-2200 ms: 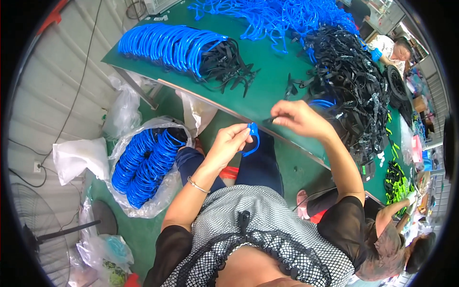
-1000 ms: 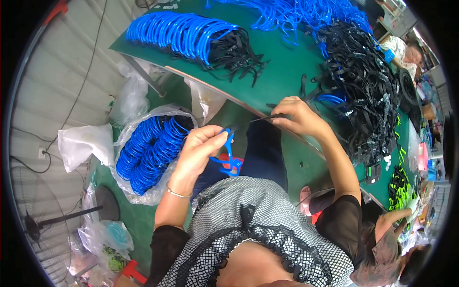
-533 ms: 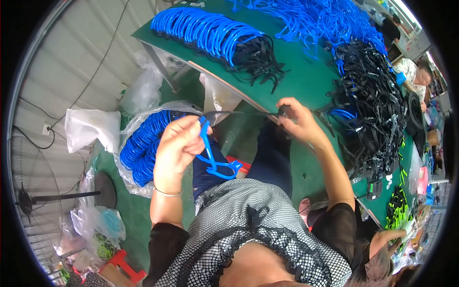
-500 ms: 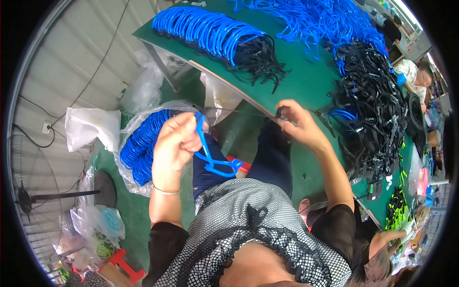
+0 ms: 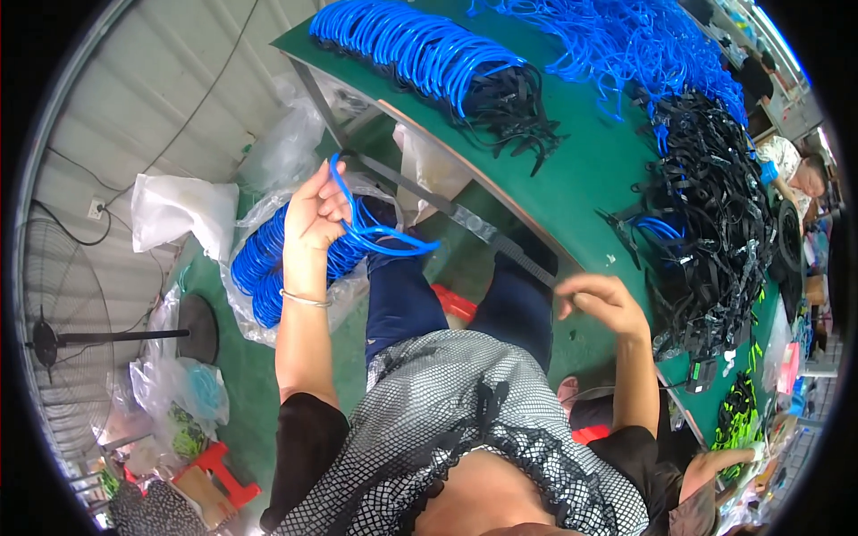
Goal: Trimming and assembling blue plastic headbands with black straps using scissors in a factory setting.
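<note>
My left hand (image 5: pixel 319 212), raised on the left, is closed on a bent, glossy blue plastic piece (image 5: pixel 384 241) shaped like an open loop. From beside those fingers a long black strap (image 5: pixel 429 198) runs slanting down to the right, nearly straight, above my knees. Its middle shines and its far part looks ribbed. At that lower end is my right hand (image 5: pixel 606 302), fingers curled and pinched where the strap stops. The fingertips' exact grip is partly hidden.
A green table (image 5: pixel 572 196) carries a row of blue loops (image 5: pixel 411 45), a blue heap (image 5: pixel 617 45) and tangled black straps (image 5: pixel 706 179). Left of my legs, a plastic bag holds blue coils (image 5: pixel 259 268). A standing fan (image 5: pixel 63 335) is at far left. People sit at the right.
My right hand has moved down and right, toward me. The black strap now stretches broadly between my hands. My left hand has risen slightly and turned the blue piece.
</note>
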Tool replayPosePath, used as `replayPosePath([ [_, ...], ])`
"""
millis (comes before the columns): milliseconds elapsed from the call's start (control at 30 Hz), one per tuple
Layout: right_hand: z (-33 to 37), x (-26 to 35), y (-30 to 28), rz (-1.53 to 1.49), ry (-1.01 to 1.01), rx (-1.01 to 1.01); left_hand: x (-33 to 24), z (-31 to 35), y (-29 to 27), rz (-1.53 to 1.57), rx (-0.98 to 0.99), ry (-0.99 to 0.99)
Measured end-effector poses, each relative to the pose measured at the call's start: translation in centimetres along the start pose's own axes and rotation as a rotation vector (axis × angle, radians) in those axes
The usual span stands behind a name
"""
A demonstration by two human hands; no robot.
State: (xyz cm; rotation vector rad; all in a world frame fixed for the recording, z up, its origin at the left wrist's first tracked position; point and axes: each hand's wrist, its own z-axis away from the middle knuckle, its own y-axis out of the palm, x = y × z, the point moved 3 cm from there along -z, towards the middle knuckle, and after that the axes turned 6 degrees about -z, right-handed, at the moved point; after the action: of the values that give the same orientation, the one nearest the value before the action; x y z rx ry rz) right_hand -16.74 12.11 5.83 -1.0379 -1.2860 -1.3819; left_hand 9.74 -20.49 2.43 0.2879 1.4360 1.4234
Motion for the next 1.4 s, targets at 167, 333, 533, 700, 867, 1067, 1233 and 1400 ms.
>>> replayPosePath([
  [167, 1.2, -0.1, 1.4, -0.359, -0.174, 0.024, 1.9, -1.2, -1.9, 0.084, 0.012, -0.087],
  [333, -2.6, 0.4, 3.2, 0.235, -0.241, 0.011, 6.6, -1.1, 0.5, 0.276, 0.137, -0.271],
  [533, -6.3, -3.1, 5.6, 0.371, -0.336, 0.017, 9.9, -0.3, 1.2, 0.314, 0.118, -0.259],
  [700, -7.3, -2.9, 6.2, 0.441, -0.401, -0.095, 11.0, 0.5, -2.0, -1.002, -0.513, 0.347],
  [867, -8.0, -3.7, 6.8, 0.457, -0.304, -0.055, 14.4, 4.9, 6.7, -1.757, 0.357, 0.705],
  [1067, -8.2, -3.5, 7.9, 0.366, -0.194, -0.001, 13.9, 5.2, 4.8, -1.483, 0.272, 0.456],
  [1233, -8.3, -2.8, 6.3, 0.248, 0.088, -0.154, 12.2, 5.9, 4.6, -1.585, 0.239, 0.403],
  [1400, -10.8, -0.8, 7.7, 0.493, 0.105, 0.09, 10.7, 6.5, 4.6, -1.554, 0.284, 0.339],
])
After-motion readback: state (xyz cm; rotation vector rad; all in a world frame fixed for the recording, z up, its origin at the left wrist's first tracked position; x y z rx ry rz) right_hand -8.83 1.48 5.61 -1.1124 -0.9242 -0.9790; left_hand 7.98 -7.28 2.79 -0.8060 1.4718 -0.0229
